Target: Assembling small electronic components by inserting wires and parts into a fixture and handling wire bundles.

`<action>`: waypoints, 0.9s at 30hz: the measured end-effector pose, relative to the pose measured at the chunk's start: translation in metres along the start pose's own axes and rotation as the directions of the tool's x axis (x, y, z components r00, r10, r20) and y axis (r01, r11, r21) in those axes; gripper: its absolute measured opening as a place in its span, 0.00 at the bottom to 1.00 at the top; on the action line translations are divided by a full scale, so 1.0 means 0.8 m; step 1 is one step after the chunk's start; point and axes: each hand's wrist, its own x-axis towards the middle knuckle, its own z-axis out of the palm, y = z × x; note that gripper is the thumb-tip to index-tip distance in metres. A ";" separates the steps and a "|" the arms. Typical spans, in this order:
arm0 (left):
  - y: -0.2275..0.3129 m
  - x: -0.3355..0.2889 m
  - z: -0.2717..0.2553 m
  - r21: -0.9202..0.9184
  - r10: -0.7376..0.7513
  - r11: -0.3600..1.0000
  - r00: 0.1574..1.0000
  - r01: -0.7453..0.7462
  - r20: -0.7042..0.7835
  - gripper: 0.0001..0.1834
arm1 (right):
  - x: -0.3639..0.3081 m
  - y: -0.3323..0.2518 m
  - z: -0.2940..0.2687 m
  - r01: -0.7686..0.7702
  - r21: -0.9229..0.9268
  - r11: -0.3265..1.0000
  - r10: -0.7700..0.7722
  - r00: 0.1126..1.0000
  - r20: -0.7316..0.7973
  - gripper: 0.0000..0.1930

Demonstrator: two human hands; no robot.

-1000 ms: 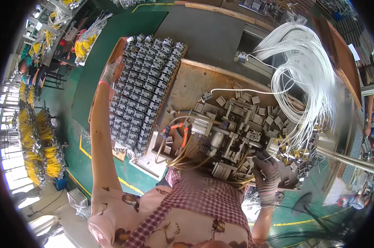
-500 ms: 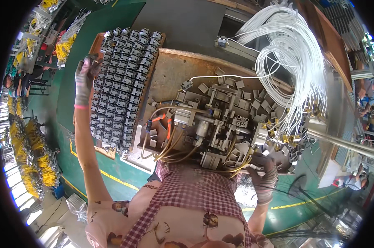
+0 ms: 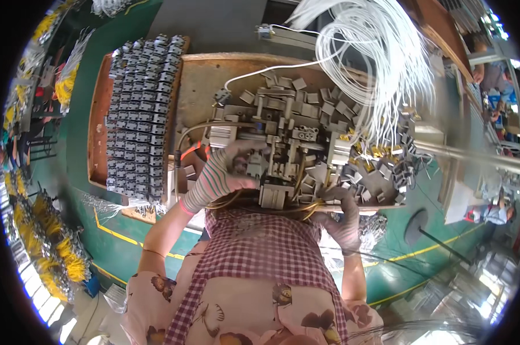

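My left hand (image 3: pixel 228 172), in a striped glove, reaches over the near left side of the metal fixture (image 3: pixel 280 146). Its fingers and thumb curve round a small grey part; whether that part is loose or belongs to the fixture I cannot make out. My right hand (image 3: pixel 343 221), in a gloved half-curl, is at the fixture's near right edge beside thin yellowish tubes (image 3: pixel 309 207). Its thumb and forefinger are apart, with nothing plain between them. A wooden tray (image 3: pixel 99 138) at the left carries rows of dark switch-like blocks (image 3: pixel 136 123).
Loose grey metal covers (image 3: pixel 329 109) lie behind and right of the fixture. A large bundle of white cables (image 3: pixel 381 63) hangs over the far right, one lead ending in a small block (image 3: pixel 221 96). Orange-handled pliers (image 3: pixel 194 150) lie left of the fixture.
My left hand has come from the tray of blocks at the left to the fixture. My right hand has shifted slightly left along the near edge. The view has turned a little.
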 end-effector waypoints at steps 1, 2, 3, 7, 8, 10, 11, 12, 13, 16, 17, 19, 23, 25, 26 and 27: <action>-0.003 0.000 0.007 -0.008 -0.001 1.000 1.000 0.001 0.013 0.45 | -0.014 0.017 0.005 -0.199 0.157 0.967 0.207 0.977 -0.039 0.25; -0.004 0.002 0.016 0.026 0.022 0.999 0.998 -0.024 0.061 0.45 | -0.008 0.016 0.011 -0.197 0.338 0.920 0.228 0.972 -0.054 0.28; -0.003 0.003 0.023 0.059 0.043 0.997 0.993 -0.049 0.109 0.46 | 0.006 0.000 0.019 -0.244 0.458 0.855 0.283 0.959 -0.018 0.29; -0.006 0.006 0.044 0.132 -0.014 0.991 0.989 -0.006 0.149 0.52 | 0.042 -0.023 0.041 0.059 0.115 0.992 -0.062 0.998 0.018 0.27; -0.009 0.008 0.050 0.132 -0.011 0.991 0.989 -0.008 0.147 0.52 | 0.049 -0.026 0.045 0.061 0.114 0.992 -0.064 0.998 0.020 0.27; -0.010 0.011 0.058 0.030 0.052 0.998 0.984 -0.058 0.170 0.57 | 0.059 -0.034 0.049 0.117 0.053 0.992 -0.120 0.991 0.060 0.27; -0.009 0.012 0.060 0.028 0.055 0.998 0.985 -0.061 0.166 0.57 | 0.061 -0.025 0.055 0.137 -0.029 0.990 -0.135 0.989 0.051 0.26; -0.007 0.013 0.061 -0.021 0.029 0.999 0.979 -0.025 0.204 0.59 | 0.060 -0.020 0.053 0.140 -0.031 0.990 -0.138 0.989 0.055 0.26; -0.005 0.014 0.063 -0.069 0.005 0.998 0.970 0.012 0.243 0.61 | 0.060 -0.018 0.051 0.170 -0.087 0.982 -0.168 0.985 0.030 0.26; -0.014 0.006 0.065 -0.055 0.123 0.992 0.977 -0.115 0.176 0.54 | 0.073 -0.032 0.047 0.270 -0.238 0.933 -0.275 0.961 0.014 0.28; -0.006 0.006 0.063 -0.055 0.122 0.992 0.976 -0.114 0.179 0.54 | 0.075 -0.037 0.045 0.329 -0.335 0.883 -0.342 0.940 0.022 0.29; 0.014 0.008 0.057 0.726 0.051 0.646 0.962 -0.237 0.268 0.53 | 0.067 -0.021 0.048 0.302 -0.272 0.914 -0.309 0.951 0.018 0.30; -0.005 -0.004 0.058 0.669 0.157 0.686 0.956 -0.286 0.248 0.45 | 0.071 -0.015 0.047 0.319 -0.170 0.932 -0.317 0.948 0.036 0.33; -0.043 -0.017 0.066 0.144 0.216 0.966 0.976 -0.216 0.016 0.38 | 0.069 -0.016 0.046 0.238 -0.071 0.969 -0.230 0.967 0.108 0.35; -0.038 -0.016 0.067 0.146 0.219 0.965 0.976 -0.219 0.018 0.38 | 0.071 -0.014 0.046 0.142 0.014 0.990 -0.142 0.973 0.184 0.38; -0.030 -0.014 0.069 -0.014 0.063 0.998 0.998 -0.063 -0.013 0.37 | 0.073 -0.012 0.047 0.145 0.014 0.989 -0.146 0.973 0.181 0.38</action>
